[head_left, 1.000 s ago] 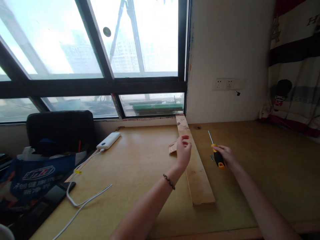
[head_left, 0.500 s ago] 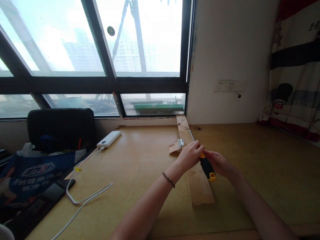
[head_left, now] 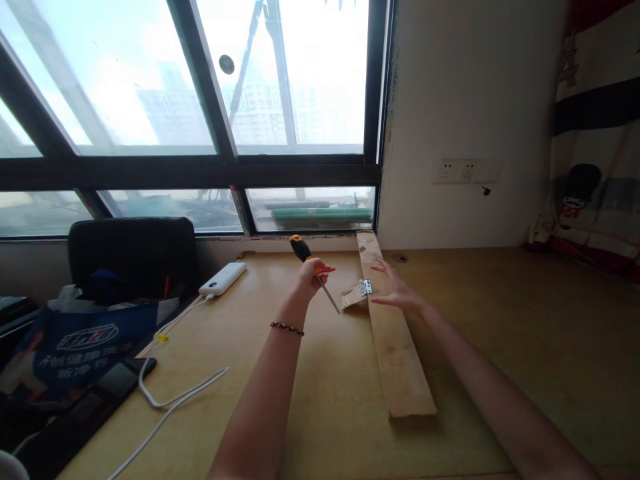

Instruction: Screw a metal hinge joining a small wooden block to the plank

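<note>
A screwdriver with a black and yellow handle is in my left hand, its handle up and its metal shaft slanting down to the right. My right hand is open over the long wooden board, thumb and fingers spread apart. Just left of that hand, a silver hinge lies at the board's left edge. It joins the board to a small wooden piece, which sticks out to the left. Whether the right fingers touch the board I cannot tell.
The board lies lengthwise on the table, its far end by the window sill. A white power bank with a white cable is on the left. Beyond the table's left edge stand a black chair and a blue bag.
The screwdriver has gone from over the board to its left, in my left hand, and now points handle up. My right hand has come away from it, moved forward and spread its fingers.
</note>
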Demonstrator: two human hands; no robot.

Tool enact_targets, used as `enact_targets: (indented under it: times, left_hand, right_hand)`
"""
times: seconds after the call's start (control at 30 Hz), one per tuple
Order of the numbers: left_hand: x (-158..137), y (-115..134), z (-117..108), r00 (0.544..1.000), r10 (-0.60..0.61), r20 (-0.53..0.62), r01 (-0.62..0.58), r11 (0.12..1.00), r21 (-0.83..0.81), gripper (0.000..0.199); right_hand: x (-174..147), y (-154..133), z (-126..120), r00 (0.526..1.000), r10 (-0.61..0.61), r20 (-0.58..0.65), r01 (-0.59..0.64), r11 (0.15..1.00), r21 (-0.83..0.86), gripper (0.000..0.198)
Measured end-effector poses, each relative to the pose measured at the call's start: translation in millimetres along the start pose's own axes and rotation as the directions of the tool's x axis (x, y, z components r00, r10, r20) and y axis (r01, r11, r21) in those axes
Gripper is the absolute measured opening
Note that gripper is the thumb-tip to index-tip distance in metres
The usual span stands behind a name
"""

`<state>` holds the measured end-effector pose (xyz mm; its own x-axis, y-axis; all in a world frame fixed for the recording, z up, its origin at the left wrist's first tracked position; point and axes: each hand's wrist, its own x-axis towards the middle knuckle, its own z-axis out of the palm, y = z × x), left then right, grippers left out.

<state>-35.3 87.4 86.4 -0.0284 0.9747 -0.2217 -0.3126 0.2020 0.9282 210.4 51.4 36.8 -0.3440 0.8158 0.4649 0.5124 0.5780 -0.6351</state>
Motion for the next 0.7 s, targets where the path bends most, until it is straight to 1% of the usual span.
enact_targets:
  times: [0.03, 0.1, 0.13, 0.2, 0.3, 0.4, 0.53, 0.63, 0.7]
  left_hand:
    - [6, -2, -6, 0.996, -0.086, 0.006, 0.086, 0.996, -0.022, 0.009]
    - [17, -12, -15, 0.977, -0.196, -0.088, 0.195, 0.98, -0.022, 0.002]
    - [22, -19, -19, 0.96, -0.242, -0.14, 0.241, 0.97, -0.019, 0.004]
    - [31, -35, -25, 0.939, -0.297, -0.171, 0.299, 0.954, -0.018, 0.008]
    - [41, -57, -29, 0.921, -0.368, -0.127, 0.364, 0.93, -0.051, 0.012]
    - [45, -69, -28, 0.896, -0.441, -0.057, 0.436, 0.896, -0.084, 0.013]
    - [47, -72, -26, 0.857, -0.515, 0.005, 0.514, 0.856, -0.057, 0.011]
    - [48, -73, -25, 0.848, -0.528, 0.045, 0.529, 0.848, -0.022, 0.008]
    - [49, -74, -25, 0.853, -0.509, 0.114, 0.515, 0.857, -0.027, 0.003]
  right_hand:
    - [8, 4, 6, 1.0, -0.003, 0.029, 0.004, 1.0, -0.022, 0.101]
    - [19, 13, 17, 0.997, 0.004, 0.075, 0.001, 0.998, -0.065, 0.105]
    - [21, 17, 22, 0.996, 0.008, 0.093, 0.0, 0.996, -0.089, 0.106]
    - [23, 21, 28, 0.993, 0.01, 0.117, 0.007, 0.99, -0.14, 0.107]
    - [21, 23, 31, 0.993, 0.0, 0.117, 0.023, 0.981, -0.195, 0.104]
    - [19, 23, 32, 0.995, -0.007, 0.1, 0.029, 0.976, -0.215, 0.101]
    - [21, 24, 33, 0.995, 0.001, 0.097, 0.021, 0.974, -0.226, 0.1]
    - [22, 27, 34, 0.995, 0.005, 0.104, 0.02, 0.973, -0.231, 0.1]
    - [22, 28, 34, 0.994, 0.015, 0.105, 0.011, 0.971, -0.237, 0.1]
